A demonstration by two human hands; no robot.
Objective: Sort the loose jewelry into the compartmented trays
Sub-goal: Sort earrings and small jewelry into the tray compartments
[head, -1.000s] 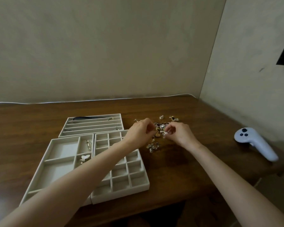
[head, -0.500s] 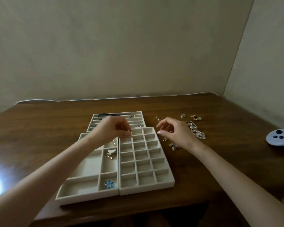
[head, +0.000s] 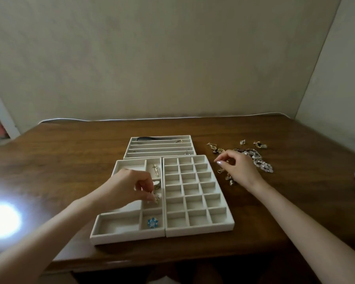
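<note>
Three trays, one counter. My left hand pinches one small piece; my right hand curls beside the loose jewelry, grip unclear.

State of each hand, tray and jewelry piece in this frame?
Left hand: pinches small gold piece over divided tray.
Right hand: curled above loose pile, grip unclear.
Grid tray: visible cells empty.
Slotted tray: partly filled.
Blue brooch: in divided tray's near-right cell.

We see a dim, warm-toned scene. A hard white glare burns out the table at near left. Shadows are faint. The wide lens bends the table's far edge, and the loose jewelry at right is soft.
</note>
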